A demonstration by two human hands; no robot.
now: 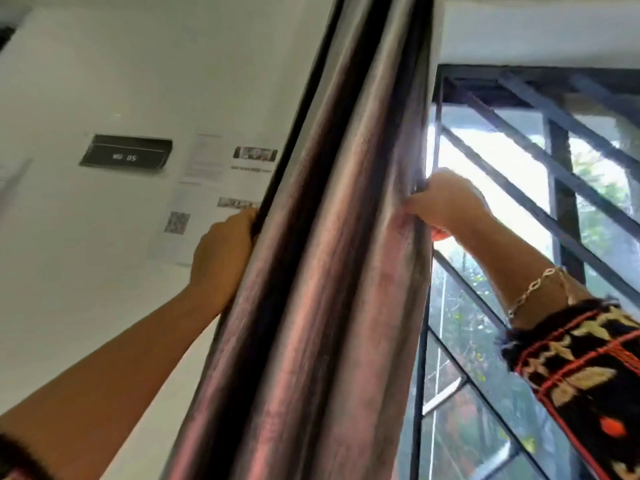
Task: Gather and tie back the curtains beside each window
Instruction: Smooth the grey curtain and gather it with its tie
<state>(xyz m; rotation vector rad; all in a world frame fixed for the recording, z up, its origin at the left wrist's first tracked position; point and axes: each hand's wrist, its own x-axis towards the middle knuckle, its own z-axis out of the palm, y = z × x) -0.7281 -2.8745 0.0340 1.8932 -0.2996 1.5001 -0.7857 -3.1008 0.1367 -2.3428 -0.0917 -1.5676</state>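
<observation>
A brown, shiny curtain (332, 258) hangs in a gathered bundle down the middle of the view, from the top edge to the bottom. My left hand (221, 254) grips its left edge, fingers curled round the dark outer fold. My right hand (446, 202) holds the right edge at about the same height, fingers tucked into the fabric beside the window (519, 188). A bracelet and a patterned sleeve (581, 362) show on my right arm. No tie-back is visible.
The window has a dark metal grille (561, 174) with greenery outside. The white wall on the left carries a black sign (126, 154) and several printed sheets (207, 188), one with a QR code.
</observation>
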